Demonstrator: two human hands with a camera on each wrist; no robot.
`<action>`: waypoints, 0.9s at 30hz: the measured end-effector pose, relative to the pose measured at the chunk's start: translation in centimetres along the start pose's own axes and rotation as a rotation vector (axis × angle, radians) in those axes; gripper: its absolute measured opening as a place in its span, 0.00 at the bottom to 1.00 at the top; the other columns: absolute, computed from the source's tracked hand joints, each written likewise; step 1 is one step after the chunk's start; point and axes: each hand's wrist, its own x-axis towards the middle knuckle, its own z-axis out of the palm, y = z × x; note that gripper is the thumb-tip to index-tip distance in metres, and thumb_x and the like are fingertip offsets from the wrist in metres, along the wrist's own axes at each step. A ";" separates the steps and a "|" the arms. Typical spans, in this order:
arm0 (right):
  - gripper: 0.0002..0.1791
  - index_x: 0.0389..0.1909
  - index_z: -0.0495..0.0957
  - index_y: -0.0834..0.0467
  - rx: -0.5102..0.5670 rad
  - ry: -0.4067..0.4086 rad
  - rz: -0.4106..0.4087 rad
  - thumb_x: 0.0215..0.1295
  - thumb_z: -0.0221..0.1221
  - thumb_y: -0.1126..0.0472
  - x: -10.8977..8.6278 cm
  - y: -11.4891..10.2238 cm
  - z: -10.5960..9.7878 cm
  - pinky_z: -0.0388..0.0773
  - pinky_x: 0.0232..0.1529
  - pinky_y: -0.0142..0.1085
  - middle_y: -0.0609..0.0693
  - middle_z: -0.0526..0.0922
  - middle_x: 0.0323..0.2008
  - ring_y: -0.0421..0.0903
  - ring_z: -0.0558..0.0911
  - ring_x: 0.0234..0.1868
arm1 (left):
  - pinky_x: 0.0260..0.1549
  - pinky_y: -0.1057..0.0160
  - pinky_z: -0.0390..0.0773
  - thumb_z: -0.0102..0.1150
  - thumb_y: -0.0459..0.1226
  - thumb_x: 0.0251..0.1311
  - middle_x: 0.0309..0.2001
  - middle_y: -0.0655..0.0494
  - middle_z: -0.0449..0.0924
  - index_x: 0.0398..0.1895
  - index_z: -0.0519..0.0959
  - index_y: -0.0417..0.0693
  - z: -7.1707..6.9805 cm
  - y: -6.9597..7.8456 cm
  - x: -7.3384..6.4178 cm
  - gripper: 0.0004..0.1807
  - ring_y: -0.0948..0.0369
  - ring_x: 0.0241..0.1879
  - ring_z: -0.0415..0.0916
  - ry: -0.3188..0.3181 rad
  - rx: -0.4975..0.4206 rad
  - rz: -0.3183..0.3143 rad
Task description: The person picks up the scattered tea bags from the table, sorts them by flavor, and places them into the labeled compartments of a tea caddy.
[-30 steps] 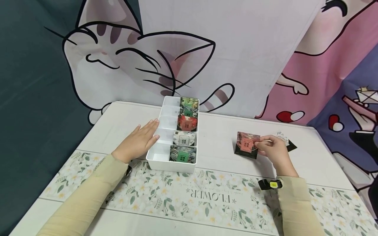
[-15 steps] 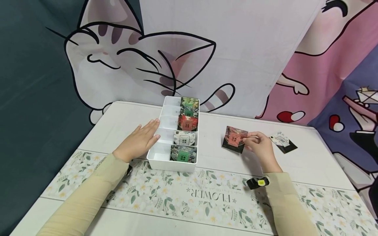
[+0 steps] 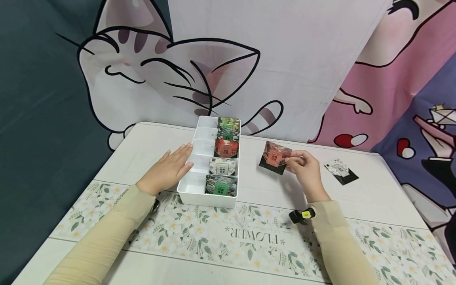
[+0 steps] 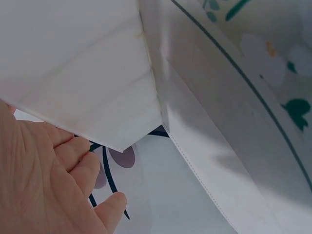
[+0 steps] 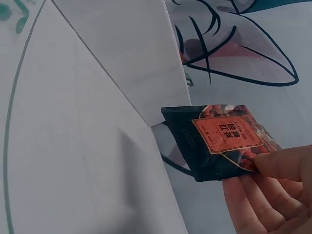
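Between thumb and fingers my right hand [image 3: 304, 172] pinches a red and black tea sachet [image 3: 274, 157], held up to the right of the box; in the right wrist view the sachet [image 5: 229, 136] shows "BLACK TEA" on its label. My left hand [image 3: 166, 170] lies with straight fingers against the left side of a white divided box [image 3: 208, 201]. Along the box's right side stand a dark green-labelled sachet [image 3: 221, 186], a white sachet [image 3: 222, 166], a red sachet [image 3: 226, 149] and green sachets [image 3: 228, 128], each row in its own compartment.
A white and black sachet [image 3: 341, 171] lies flat on the table at the right. A floral printed strip [image 3: 249, 241] runs across the white tabletop [image 3: 171, 132]. Behind the table hangs a cartoon cat cloth [image 3: 303, 51].
My right hand has moved left and away from me with the red and black tea sachet, nearer the box. The white and black sachet has come into full view. My left hand stays put.
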 end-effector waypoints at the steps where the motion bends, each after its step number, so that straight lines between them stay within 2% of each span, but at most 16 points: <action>1: 0.09 0.47 0.73 0.66 0.018 -0.001 -0.008 0.69 0.60 0.72 0.0 -0.1 0.2 0.85 0.46 0.33 0.40 0.85 0.30 0.35 0.86 0.37 | 0.76 0.40 0.40 0.29 0.53 0.81 0.82 0.48 0.43 0.82 0.44 0.41 0.0 0.0 0.0 0.36 0.50 0.80 0.40 -0.001 0.001 -0.002; 6: 0.08 0.46 0.74 0.64 0.045 0.000 -0.034 0.69 0.60 0.73 0.4 -0.5 0.8 0.85 0.46 0.32 0.41 0.85 0.30 0.35 0.86 0.37 | 0.76 0.40 0.39 0.29 0.53 0.81 0.82 0.48 0.43 0.82 0.45 0.40 0.0 0.0 0.0 0.36 0.49 0.80 0.40 0.002 0.001 0.000; 15: 0.11 0.49 0.75 0.63 0.075 -0.016 -0.061 0.69 0.61 0.71 1.3 -1.6 2.2 0.85 0.47 0.33 0.44 0.84 0.33 0.38 0.86 0.39 | 0.76 0.40 0.39 0.29 0.53 0.81 0.82 0.47 0.43 0.82 0.44 0.41 0.3 -0.1 0.1 0.36 0.49 0.80 0.40 0.013 -0.010 0.002; 27: 0.07 0.44 0.75 0.61 0.132 -0.042 -0.087 0.69 0.60 0.71 2.6 -2.7 4.7 0.85 0.48 0.34 0.45 0.85 0.34 0.40 0.86 0.41 | 0.76 0.40 0.39 0.29 0.53 0.81 0.81 0.47 0.43 0.82 0.45 0.40 -0.1 0.1 -0.1 0.36 0.49 0.80 0.41 0.007 0.013 0.000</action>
